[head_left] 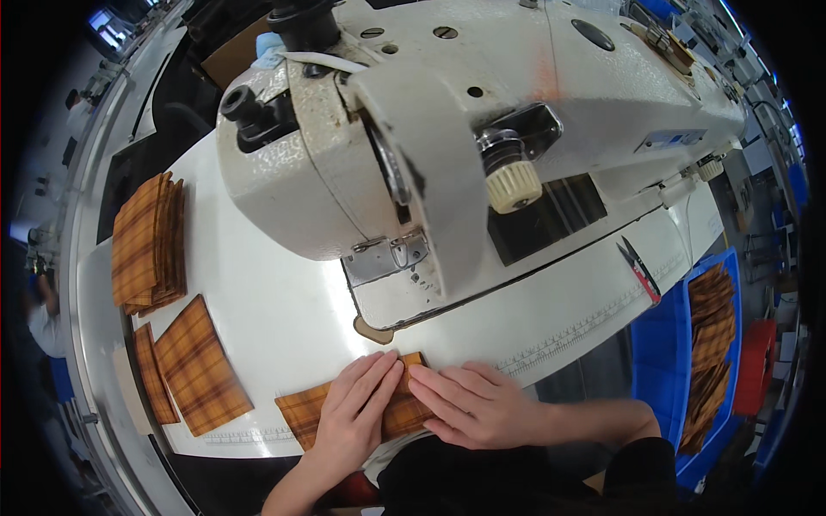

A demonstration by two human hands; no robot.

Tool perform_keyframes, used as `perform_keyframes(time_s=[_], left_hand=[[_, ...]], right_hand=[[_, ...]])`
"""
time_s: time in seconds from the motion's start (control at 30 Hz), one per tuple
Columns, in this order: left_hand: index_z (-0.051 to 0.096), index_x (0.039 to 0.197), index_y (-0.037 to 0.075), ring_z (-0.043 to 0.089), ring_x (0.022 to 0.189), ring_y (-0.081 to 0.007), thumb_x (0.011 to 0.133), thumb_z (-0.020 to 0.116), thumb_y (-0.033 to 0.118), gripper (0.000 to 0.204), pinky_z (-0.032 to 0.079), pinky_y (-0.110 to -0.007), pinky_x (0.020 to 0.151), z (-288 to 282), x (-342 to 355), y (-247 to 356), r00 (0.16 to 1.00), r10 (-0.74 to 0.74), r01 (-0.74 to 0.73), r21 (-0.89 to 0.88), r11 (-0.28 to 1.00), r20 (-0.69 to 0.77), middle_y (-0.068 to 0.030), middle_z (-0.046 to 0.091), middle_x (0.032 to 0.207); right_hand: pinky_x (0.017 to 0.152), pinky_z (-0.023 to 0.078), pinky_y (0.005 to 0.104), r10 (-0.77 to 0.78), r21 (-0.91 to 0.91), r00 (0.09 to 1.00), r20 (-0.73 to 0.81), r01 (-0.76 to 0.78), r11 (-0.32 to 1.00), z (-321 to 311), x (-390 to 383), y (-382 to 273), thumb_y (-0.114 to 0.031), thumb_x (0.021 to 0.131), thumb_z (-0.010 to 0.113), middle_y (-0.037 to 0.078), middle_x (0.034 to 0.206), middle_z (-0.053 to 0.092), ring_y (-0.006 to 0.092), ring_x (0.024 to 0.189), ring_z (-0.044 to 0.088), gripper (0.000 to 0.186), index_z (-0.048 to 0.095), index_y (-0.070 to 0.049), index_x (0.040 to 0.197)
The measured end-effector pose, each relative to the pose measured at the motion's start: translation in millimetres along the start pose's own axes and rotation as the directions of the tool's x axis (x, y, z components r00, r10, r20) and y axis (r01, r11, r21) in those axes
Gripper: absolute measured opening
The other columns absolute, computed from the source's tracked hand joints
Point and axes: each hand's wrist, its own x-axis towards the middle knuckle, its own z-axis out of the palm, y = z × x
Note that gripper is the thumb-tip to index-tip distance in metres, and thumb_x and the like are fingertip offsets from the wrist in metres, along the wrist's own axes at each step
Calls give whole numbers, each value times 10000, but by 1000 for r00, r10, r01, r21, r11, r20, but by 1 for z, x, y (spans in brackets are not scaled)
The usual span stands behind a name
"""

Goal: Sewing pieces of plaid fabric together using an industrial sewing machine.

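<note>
A piece of orange-brown plaid fabric (299, 414) lies at the table's near edge, in front of the sewing machine (413, 284). My left hand (357, 408) rests on it, fingers stretched out flat and tips near its far edge. From the right, my right hand (473, 404) reaches the fabric's right end with bent fingers closed at the cloth; its thumb is hidden. The fingertips of both hands nearly meet. Part of the fabric is covered by my hands, and its near side runs toward my lap.
At the left, a stack of plaid pieces (146, 245) stands above a loose plaid piece (202, 370) and a narrower one (155, 374). Red-and-black thread snips (641, 273) lie by the printed ruler. A blue bin (658, 361) at the right holds plaid pieces (710, 344).
</note>
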Motion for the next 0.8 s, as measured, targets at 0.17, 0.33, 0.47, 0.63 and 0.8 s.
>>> perform_keyframes(time_s=[0.17, 0.33, 0.47, 0.63, 0.8], left_hand=[[625, 1193, -54, 578, 1149, -331, 742, 615, -79, 452, 472, -425, 988, 0, 1, 1, 1000, -13, 13, 11, 1000, 21, -164, 606, 1252], [601, 1227, -46, 541, 1201, -361, 761, 588, -111, 470, 452, -444, 1006, 2, -8, -2, 997, -32, 32, 0, 999, 76, -169, 563, 1332], [591, 1242, -50, 533, 1220, -360, 769, 572, -110, 478, 438, -447, 1026, 2, -13, 0, 988, -92, 90, 24, 996, 123, -172, 560, 1340], [584, 1256, -47, 523, 1244, -354, 772, 559, -118, 490, 425, -447, 1043, 1, -13, 0, 983, -107, 100, 52, 994, 147, -174, 554, 1350], [572, 1282, -33, 499, 1283, -353, 792, 556, -106, 495, 399, -453, 1070, 2, -11, -4, 988, -69, 72, -11, 997, 141, -172, 544, 1366]], right_hand=[[903, 436, 307, -15, -70, 999, 43, 18, 997, 4, 0, 2, -328, 906, 597, 127, 1335, 561, 196, 1061, 544, 498, 591, 30, 1251], [912, 431, 301, 8, -73, 999, 40, -5, 997, 5, 0, 3, -366, 921, 573, 134, 1350, 553, 198, 1082, 533, 530, 580, 33, 1270], [924, 429, 301, 3, -91, 998, 66, 3, 996, 4, 1, 3, -394, 925, 562, 150, 1357, 546, 212, 1111, 521, 562, 570, 36, 1287], [933, 428, 307, 14, -78, 998, 66, -9, 997, 6, 0, 1, -417, 923, 558, 165, 1361, 542, 226, 1136, 511, 598, 561, 52, 1294], [931, 430, 311, 26, -85, 994, 104, -17, 996, 5, 0, 0, -447, 923, 550, 170, 1354, 549, 237, 1141, 508, 625, 574, 71, 1271]])
